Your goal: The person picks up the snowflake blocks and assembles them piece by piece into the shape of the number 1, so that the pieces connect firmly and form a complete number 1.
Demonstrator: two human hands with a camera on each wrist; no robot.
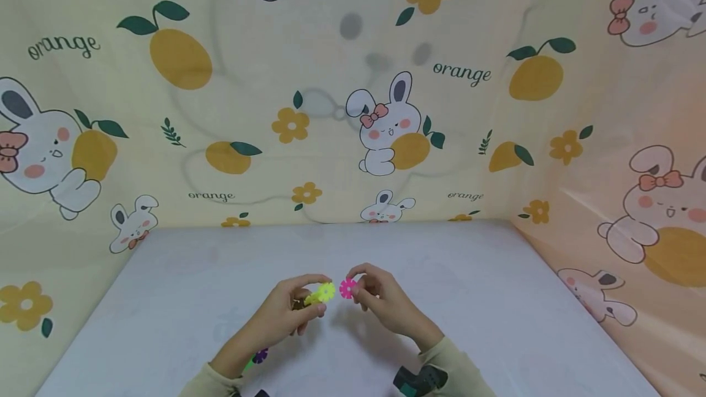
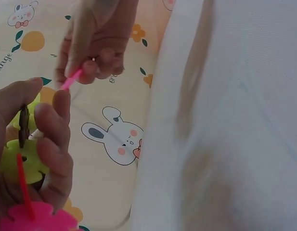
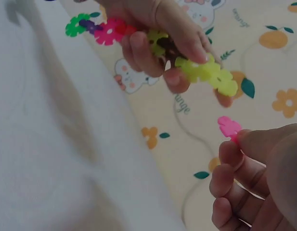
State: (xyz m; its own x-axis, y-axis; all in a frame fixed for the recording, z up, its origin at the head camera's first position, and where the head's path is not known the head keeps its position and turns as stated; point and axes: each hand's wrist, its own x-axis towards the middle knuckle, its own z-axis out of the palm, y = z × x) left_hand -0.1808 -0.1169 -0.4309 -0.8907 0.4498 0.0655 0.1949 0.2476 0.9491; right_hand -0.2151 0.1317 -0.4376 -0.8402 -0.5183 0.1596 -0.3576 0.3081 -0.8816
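My left hand (image 1: 282, 308) grips a chain of linked snowflake discs, with yellow discs (image 1: 326, 291) sticking out past the fingertips. In the right wrist view the chain runs back through the palm to a pink disc (image 3: 109, 32), a purple disc (image 3: 90, 26) and a green disc (image 3: 77, 25). Brown and red discs are partly hidden by the fingers. Just across a small gap, my right hand (image 1: 390, 300) pinches a single pink snowflake disc (image 1: 347, 288) between thumb and forefinger. This disc faces the yellow end without touching it.
Both hands are above a white tabletop (image 1: 469, 274). A patterned cloth (image 1: 331, 158) with rabbits and oranges rises behind and at the sides. A black device (image 1: 420, 380) is strapped at the right sleeve.
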